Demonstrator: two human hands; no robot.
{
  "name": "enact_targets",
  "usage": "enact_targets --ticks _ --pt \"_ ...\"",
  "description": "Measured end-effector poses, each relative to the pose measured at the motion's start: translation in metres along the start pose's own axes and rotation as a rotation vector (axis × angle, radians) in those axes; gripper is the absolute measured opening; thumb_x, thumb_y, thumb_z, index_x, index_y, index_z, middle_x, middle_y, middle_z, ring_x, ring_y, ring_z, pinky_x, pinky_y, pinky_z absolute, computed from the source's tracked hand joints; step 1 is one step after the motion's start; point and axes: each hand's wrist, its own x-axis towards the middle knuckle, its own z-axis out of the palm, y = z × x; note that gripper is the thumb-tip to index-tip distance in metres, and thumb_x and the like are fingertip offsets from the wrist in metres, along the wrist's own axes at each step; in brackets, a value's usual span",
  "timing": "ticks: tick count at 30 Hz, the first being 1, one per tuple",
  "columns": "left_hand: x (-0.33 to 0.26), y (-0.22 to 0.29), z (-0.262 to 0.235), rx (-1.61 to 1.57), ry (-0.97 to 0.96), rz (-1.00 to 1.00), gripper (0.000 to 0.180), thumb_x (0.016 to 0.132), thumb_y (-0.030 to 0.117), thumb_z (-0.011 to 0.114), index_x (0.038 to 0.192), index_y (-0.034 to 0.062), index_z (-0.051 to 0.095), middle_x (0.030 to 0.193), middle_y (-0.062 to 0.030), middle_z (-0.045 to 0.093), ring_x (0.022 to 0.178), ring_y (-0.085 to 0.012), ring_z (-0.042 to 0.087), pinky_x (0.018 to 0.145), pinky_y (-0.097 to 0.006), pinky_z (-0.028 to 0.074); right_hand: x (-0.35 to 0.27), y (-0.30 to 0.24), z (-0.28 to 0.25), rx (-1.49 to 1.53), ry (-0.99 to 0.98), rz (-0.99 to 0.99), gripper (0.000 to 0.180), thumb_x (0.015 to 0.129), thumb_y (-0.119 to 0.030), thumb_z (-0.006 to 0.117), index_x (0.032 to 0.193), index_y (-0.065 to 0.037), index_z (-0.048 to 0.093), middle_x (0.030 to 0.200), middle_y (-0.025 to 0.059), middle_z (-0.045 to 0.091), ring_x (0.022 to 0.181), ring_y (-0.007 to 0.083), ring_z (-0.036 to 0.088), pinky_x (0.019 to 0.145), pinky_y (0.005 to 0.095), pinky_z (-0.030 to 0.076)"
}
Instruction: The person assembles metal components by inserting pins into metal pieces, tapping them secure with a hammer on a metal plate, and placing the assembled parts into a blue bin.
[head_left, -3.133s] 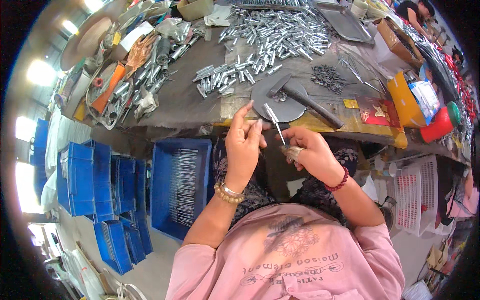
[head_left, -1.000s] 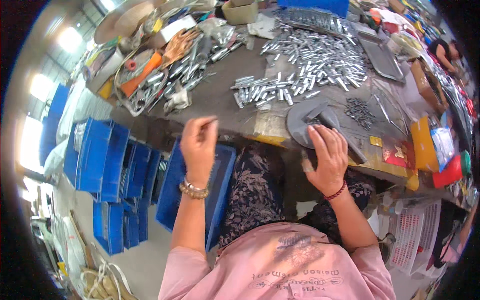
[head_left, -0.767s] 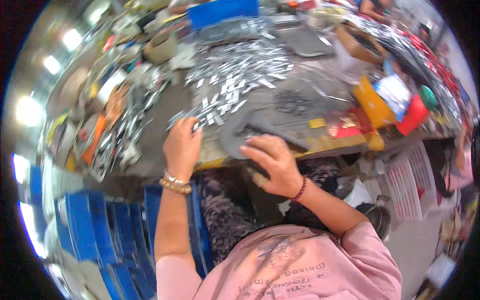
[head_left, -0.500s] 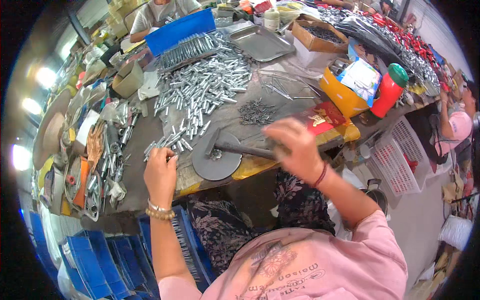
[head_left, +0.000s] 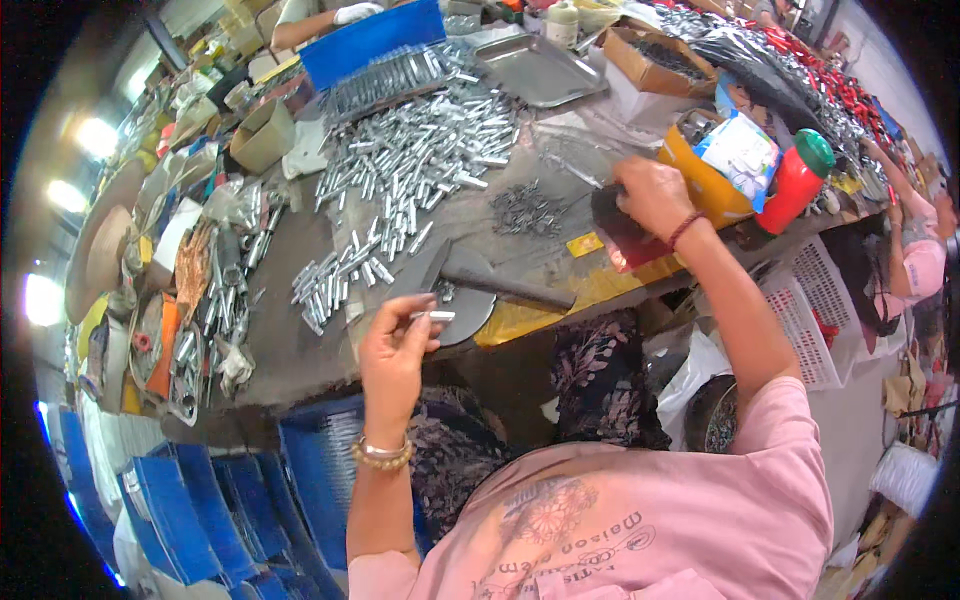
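Note:
Between the fingertips of my left hand (head_left: 392,345) is a short silver metal tube (head_left: 436,316), held over the near edge of a round grey metal plate (head_left: 478,318). A hammer (head_left: 515,289) lies with its head on that plate and its handle pointing right. Farther right, my right hand (head_left: 655,198) is closed above a dark red packet (head_left: 645,250); whatever is in its fingers is hidden. A small heap of dark pins (head_left: 528,208) lies left of this hand. Beyond the plate spreads a large pile of silver tubes (head_left: 415,165).
At the back are a blue bin (head_left: 372,45), a metal tray (head_left: 540,72) and a cardboard box (head_left: 660,62). A yellow container (head_left: 700,190) and a red bottle with green cap (head_left: 795,180) stand right. Tools (head_left: 225,285) crowd the left. A co-worker's gloved hand (head_left: 357,13) shows behind.
My right hand has moved from beside the hammer handle to farther away, over the red packet. My left hand has come right from the loose tubes, now with a tube in its fingers.

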Motion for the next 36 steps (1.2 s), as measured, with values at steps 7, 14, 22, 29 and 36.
enact_targets --ticks 7,14,22,29,36 --pt "-0.001 0.001 0.004 0.572 0.024 0.33 0.015 0.09 0.004 0.077 0.105 0.0012 0.077 0.097 -0.0099 0.068 0.093 -0.024 0.067 0.081 -0.035 0.052 -0.049 -0.104 -0.051 0.521 0.241 -0.356 0.024 0.076 -0.006 0.076 0.1 -0.009 0.07 0.103 0.0096 0.069 0.101 0.0338 0.066 0.091 0.0442 0.053" --pt "-0.007 0.002 -0.002 0.812 0.12 0.413 0.013 0.088 0.011 0.081 0.1 0.0049 0.08 0.093 -0.0091 0.066 0.09 -0.027 0.066 0.079 -0.038 0.052 -0.066 -0.172 -0.024 0.616 0.197 -0.497 0.023 0.075 -0.002 0.072 0.097 -0.009 0.074 0.095 0.0074 0.063 0.094 0.0294 0.066 0.086 0.0425 0.053" --pt "-0.004 -0.008 -0.009 0.781 0.105 0.442 0.018 0.086 0.011 0.083 0.103 0.0068 0.083 0.093 -0.0073 0.065 0.089 -0.0246 0.064 0.078 -0.036 0.051 -0.058 -0.189 -0.019 0.486 0.275 -0.536 0.008 0.077 -0.012 0.074 0.085 -0.013 0.071 0.091 0.0039 0.059 0.091 0.0254 0.064 0.082 0.0402 0.051" --pt "-0.004 -0.016 -0.013 0.617 0.105 0.403 0.019 0.083 0.007 0.085 0.102 0.0064 0.083 0.093 -0.0058 0.064 0.088 -0.0207 0.063 0.076 -0.033 0.05 -0.055 -0.191 -0.021 0.472 0.242 -0.547 0.009 0.077 -0.012 0.073 0.086 -0.013 0.072 0.092 0.0035 0.06 0.092 0.0247 0.064 0.083 0.0393 0.051" --pt "-0.003 -0.018 -0.012 0.504 0.05 0.341 0.016 0.084 0.005 0.084 0.101 0.0055 0.083 0.092 -0.0048 0.062 0.086 -0.0182 0.061 0.075 -0.031 0.048 -0.05 -0.197 -0.016 0.554 0.207 -0.588 0.011 0.081 -0.012 0.07 0.09 -0.014 0.075 0.093 0.004 0.061 0.094 0.0243 0.064 0.085 0.04 0.05"
